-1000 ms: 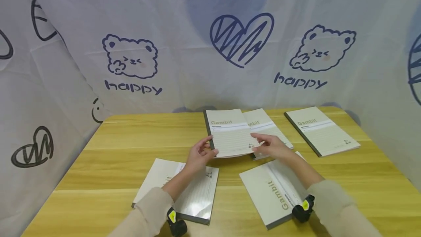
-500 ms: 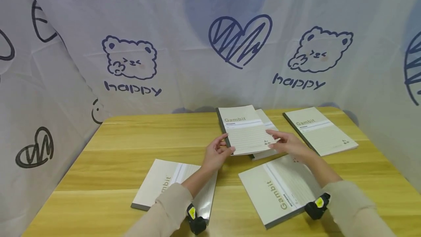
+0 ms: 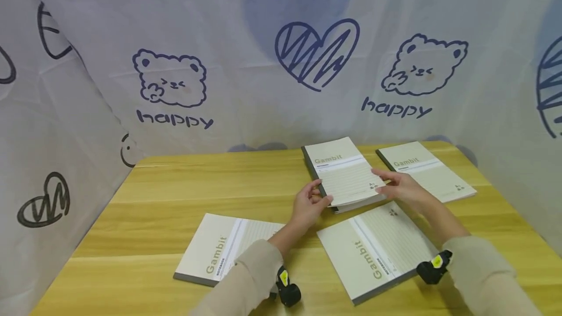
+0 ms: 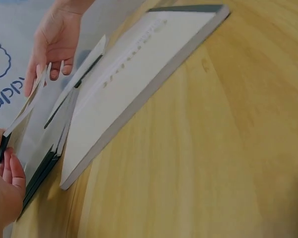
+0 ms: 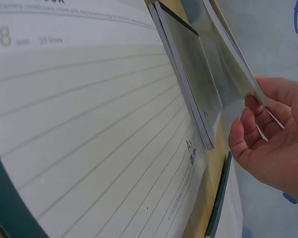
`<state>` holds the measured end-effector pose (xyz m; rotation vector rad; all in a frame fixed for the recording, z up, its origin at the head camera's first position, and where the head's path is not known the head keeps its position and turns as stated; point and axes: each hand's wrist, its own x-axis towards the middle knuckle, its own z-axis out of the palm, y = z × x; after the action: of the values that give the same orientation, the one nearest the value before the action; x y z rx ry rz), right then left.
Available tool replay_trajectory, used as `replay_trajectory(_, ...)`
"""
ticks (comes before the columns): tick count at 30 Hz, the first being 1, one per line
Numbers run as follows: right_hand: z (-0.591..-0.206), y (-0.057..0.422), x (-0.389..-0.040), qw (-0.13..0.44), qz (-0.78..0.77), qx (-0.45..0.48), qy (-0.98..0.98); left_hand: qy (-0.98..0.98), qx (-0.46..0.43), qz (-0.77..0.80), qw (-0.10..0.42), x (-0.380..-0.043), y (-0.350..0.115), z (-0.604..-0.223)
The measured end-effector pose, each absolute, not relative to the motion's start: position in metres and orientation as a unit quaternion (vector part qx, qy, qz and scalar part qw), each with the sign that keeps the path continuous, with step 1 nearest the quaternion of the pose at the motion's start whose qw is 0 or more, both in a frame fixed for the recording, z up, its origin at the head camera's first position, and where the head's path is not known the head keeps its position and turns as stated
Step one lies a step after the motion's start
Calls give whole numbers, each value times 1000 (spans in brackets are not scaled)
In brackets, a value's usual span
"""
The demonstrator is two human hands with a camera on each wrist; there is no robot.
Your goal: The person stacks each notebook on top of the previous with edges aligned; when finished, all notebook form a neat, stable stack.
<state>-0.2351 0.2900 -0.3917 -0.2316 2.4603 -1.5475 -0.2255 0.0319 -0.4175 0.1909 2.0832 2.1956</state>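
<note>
In the head view, a cream Gambit notebook (image 3: 344, 174) with a dark spine is held between both hands, tilted over another notebook (image 3: 359, 204) that it mostly covers. My left hand (image 3: 308, 205) grips its spine side near the lower corner, thumb on the cover. At the opposite lower corner, my right hand (image 3: 406, 190) pinches the page edge. The right wrist view shows that corner between the thumb and fingers of the right hand (image 5: 280, 131), above the lower notebook (image 5: 193, 74). In the left wrist view, the left hand (image 4: 7, 191) holds the dark spine.
On the wooden table (image 3: 175, 184), one notebook (image 3: 215, 247) lies at front left, partly behind the left sleeve. Another notebook (image 3: 373, 252) lies angled at front right, and a third notebook (image 3: 428, 169) at back right. A printed curtain (image 3: 246, 87) hangs behind the table.
Both hands have carried the held notebook to the right, from beside the back notebook to over it, covering most of it. The other notebooks have stayed in place.
</note>
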Motion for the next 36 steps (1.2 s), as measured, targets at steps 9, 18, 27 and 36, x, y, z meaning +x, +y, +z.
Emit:
replay_trajectory(9, -402, 302, -242, 108, -529, -53, 840, 706, 51, 705, 38, -231, 53, -425)
replay_trajectory(18, -404, 303, -246, 112, -523, -35, 844, 750, 46, 660, 4, -239, 60, -437)
replay_trajectory(27, -406, 299, -248, 106, -512, -29, 852, 779, 63, 624, 5, -238, 58, -438)
replay_trajectory(36, -413, 294, -247, 86, -502, -23, 860, 866, 154, 476, -7, -243, 53, -439)
